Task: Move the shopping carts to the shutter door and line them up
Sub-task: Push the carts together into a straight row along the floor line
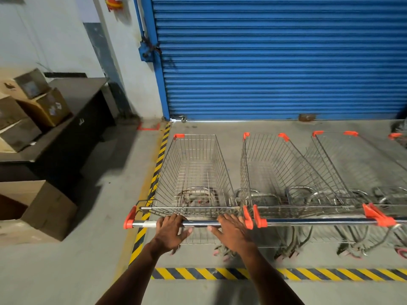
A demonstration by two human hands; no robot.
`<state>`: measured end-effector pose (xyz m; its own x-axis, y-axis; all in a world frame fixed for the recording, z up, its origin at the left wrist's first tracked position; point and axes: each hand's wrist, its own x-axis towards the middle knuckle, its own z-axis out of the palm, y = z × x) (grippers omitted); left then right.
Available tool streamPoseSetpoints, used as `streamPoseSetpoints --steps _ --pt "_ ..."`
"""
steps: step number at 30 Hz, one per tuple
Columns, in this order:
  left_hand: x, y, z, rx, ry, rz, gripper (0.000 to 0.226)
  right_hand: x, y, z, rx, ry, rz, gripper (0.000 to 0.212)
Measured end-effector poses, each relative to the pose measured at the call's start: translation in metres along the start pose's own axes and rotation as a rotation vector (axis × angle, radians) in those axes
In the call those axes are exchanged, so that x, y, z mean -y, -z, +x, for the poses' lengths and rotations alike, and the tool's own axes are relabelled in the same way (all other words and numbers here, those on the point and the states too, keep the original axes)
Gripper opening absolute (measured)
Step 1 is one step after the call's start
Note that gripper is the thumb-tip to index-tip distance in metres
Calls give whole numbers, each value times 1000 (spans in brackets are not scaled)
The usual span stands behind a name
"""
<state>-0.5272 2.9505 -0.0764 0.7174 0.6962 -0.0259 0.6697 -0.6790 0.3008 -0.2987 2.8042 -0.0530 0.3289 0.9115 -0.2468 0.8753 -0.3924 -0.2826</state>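
Observation:
A wire shopping cart (pixel 193 168) with orange corner caps stands in front of me, nose toward the blue shutter door (pixel 275 58). My left hand (pixel 170 230) and my right hand (pixel 231 230) both rest on its chrome handle bar (pixel 202 223), fingers curled over it. To its right a second cart (pixel 282 170) and a third cart (pixel 361 166) stand side by side, facing the door, handles roughly in one line. A further cart (pixel 398 137) shows partly at the right edge.
Yellow-black floor tape (pixel 158 159) marks the bay's left side and its near side (pixel 308 274). A dark desk (pixel 72 119) with cardboard boxes (pixel 33 102) stands at left, and a larger box (pixel 44 210) sits on the floor.

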Motion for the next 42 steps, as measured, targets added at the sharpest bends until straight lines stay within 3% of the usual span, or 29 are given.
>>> streamPoseSetpoints --steps 4,7,11,15,20,25,27,30,34,36,38,40,42 --pt "-4 1 -3 -25 9 -2 62 1 4 -3 -43 15 -33 99" --pt "-9 -1 -2 -31 32 8 67 -3 4 -2 -51 26 -17 105" --pt "-13 0 0 -48 43 -60 73 -6 6 -2 -45 37 -25 81" --pt "-24 16 -1 -60 52 -46 51 -9 12 -4 -110 63 -58 62" --pt "-32 11 2 -31 16 -17 53 -18 18 -20 -174 30 -187 65" --pt "-49 -7 11 0 -36 27 49 -49 5 -39 -253 -68 -275 43" --pt "-55 -14 11 -6 -31 14 46 -57 1 -45 -245 -137 -237 48" --pt "-68 -18 15 3 -45 -32 50 -63 4 -48 -280 -95 -190 54" --pt "-112 -20 23 41 -70 -79 65 -72 7 -46 -272 -36 -9 70" --pt "-145 -23 32 61 -46 -109 68 -84 12 -48 -267 -37 90 69" --pt "-182 -22 43 94 16 -129 62 -104 21 -53 -324 -47 74 69" --pt "-221 -19 53 131 104 -111 58 -140 24 -62 -347 -73 70 56" --pt "-257 -18 65 190 207 -98 65 -182 30 -71 -312 -99 -4 56"
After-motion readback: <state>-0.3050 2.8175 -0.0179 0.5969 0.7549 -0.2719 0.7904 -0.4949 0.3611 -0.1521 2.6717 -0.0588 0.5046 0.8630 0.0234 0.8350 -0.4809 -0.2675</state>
